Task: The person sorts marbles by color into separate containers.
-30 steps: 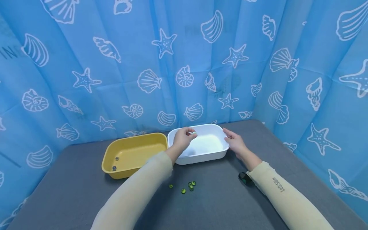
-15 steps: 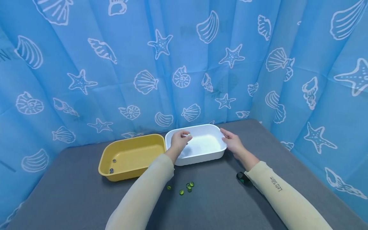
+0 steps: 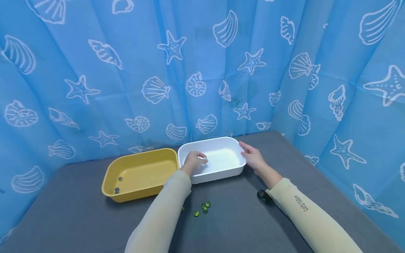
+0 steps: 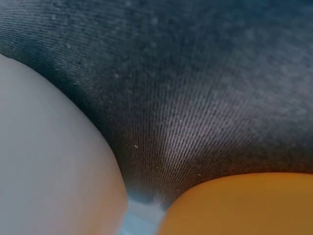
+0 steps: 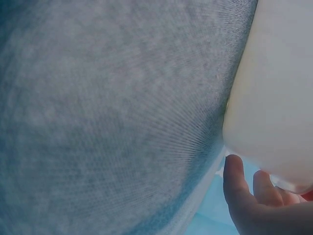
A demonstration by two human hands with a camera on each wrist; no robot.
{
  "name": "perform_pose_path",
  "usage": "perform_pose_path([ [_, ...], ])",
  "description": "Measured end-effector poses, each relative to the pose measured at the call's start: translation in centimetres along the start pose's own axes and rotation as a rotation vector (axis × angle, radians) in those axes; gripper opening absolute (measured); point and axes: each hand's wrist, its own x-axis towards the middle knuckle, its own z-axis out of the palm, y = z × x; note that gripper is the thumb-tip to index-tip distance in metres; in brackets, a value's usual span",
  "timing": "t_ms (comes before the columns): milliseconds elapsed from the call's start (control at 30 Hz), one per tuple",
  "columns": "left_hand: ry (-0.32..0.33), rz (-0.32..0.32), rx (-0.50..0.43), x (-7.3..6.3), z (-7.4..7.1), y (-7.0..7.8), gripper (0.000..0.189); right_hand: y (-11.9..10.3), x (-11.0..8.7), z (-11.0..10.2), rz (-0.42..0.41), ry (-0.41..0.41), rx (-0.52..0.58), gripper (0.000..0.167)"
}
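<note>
My left hand (image 3: 193, 161) reaches down inside the white plastic tub (image 3: 218, 174), pinching a small pale-green marble (image 3: 205, 158) between thumb and fingertips. At the tub's right end, my right hand (image 3: 254, 160) grips the rim, thumb on the inner side. The right wrist view shows that hand's fingers (image 5: 235, 178) beside the tub's pale wall (image 5: 279, 98). Several green glass marbles (image 3: 205, 207) lie on the grey cloth in front of the tub; my left sleeve partly covers one. The left wrist view catches only cloth and tub walls, not the hand.
A yellow tub (image 3: 139, 192) stands left of the white one, their ends close together, with two dark marbles (image 3: 117, 190) at its left end. A small black object (image 3: 263, 196) lies by my right sleeve. A blue shell-print curtain (image 3: 196, 116) hangs behind the grey-covered table (image 3: 234, 225).
My left hand has lowered from the white tub's rim level into it, still pinching the marble. My right hand keeps its grip on the rim. The head view has shifted slightly to the right.
</note>
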Motion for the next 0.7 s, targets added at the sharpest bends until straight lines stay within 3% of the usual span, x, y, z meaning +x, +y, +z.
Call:
perform_pose_path([
  [167,-0.031,-0.035,0.095,-0.15,0.12,-0.07,0.01,-0.09,-0.09,0.04,0.004,0.001,-0.007,0.049],
  [333,-0.019,-0.011,0.147,-0.41,0.07,0.11,0.012,-0.3,-0.2,0.0,-0.002,0.008,-0.011,0.049],
  [533,-0.014,-0.037,0.08,-0.04,0.07,0.03,0.027,-0.18,-0.15,0.0,0.0,0.007,-0.006,0.049],
  [700,0.017,0.003,-0.032,-0.07,-0.32,0.16,0.032,-0.01,-0.12,-0.06,-0.002,-0.001,-0.003,0.049],
])
